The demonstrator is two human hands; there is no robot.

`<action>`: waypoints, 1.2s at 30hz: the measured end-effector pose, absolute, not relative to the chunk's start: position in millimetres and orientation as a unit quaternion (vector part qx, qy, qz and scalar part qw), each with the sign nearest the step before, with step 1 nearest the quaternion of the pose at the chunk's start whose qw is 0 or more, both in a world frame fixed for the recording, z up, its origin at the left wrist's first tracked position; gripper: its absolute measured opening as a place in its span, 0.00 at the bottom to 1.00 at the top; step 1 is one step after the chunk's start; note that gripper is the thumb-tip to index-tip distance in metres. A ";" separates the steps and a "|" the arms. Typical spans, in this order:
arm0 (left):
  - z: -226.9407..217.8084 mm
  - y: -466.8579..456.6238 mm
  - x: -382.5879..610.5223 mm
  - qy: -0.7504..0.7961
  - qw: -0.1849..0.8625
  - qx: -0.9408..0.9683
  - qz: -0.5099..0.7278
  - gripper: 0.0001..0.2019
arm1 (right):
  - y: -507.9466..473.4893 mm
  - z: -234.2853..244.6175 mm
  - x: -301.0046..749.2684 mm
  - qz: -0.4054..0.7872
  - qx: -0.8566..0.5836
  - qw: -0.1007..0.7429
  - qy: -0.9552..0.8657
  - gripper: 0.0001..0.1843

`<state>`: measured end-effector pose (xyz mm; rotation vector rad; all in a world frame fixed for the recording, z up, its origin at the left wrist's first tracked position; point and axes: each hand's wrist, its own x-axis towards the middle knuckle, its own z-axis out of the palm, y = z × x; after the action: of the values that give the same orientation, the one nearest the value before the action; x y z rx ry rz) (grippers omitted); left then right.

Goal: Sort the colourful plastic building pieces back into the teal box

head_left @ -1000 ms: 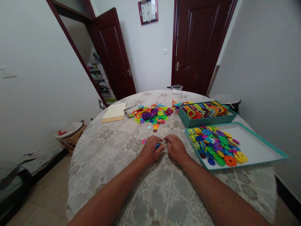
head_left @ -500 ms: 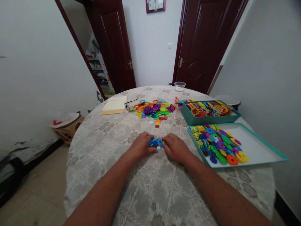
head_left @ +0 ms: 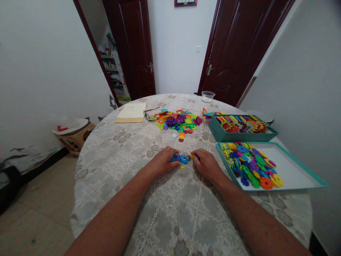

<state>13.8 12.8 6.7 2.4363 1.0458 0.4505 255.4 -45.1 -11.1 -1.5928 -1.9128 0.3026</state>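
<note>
Near the middle of the table, my left hand (head_left: pixel 165 160) is closed on a small cluster of joined flower-shaped plastic discs (head_left: pixel 183 159), mostly blue, with a bit of yellow at its lower edge. Just right of it, my right hand (head_left: pixel 204 163) pinches a small yellow disc (head_left: pixel 192 156) between thumb and fingers. A brown disc shows between this yellow piece and the blue cluster; whether they touch I cannot tell. My left fingers hide part of the cluster.
A heap of colourful discs (head_left: pixel 178 120) lies farther back. At right are a teal box (head_left: pixel 241 136) of sorted pieces and a shallow teal-rimmed tray (head_left: pixel 298 174) with loose discs. Glasses (head_left: pixel 146 115), a paper pad (head_left: pixel 130 112) and a clear bowl (head_left: pixel 208 96) sit toward the back.
My right hand has moved slightly right, away from the blue cluster, and the yellow disc shows more clearly. Yellow now appears under the cluster. The whole view has shifted a little.
</note>
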 end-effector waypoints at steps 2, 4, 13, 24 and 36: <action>6.2 13.2 12.8 0.379 0.225 0.882 0.167 0.23 | -46.0 -9.2 251.9 0.156 -0.601 0.355 -0.699 0.12; 4.9 13.9 12.3 0.380 0.225 0.881 0.172 0.22 | -46.8 -8.1 246.6 0.200 -0.589 0.386 -0.681 0.12; 0.4 16.0 16.0 0.390 0.217 0.880 0.161 0.15 | -41.2 -20.1 240.3 0.112 -0.573 0.300 -0.754 0.14; -3.0 16.1 17.4 0.388 0.214 0.884 0.148 0.14 | -43.2 -9.2 242.5 0.159 -0.571 0.259 -0.763 0.18; 8.3 10.1 13.9 0.374 0.266 0.876 0.151 0.15 | -52.4 -1.7 234.3 0.206 -0.561 0.301 -0.743 0.08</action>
<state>13.9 10.1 8.3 2.3638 1.0095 0.4065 234.3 -52.4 -1.7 -1.4879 -1.9707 0.5472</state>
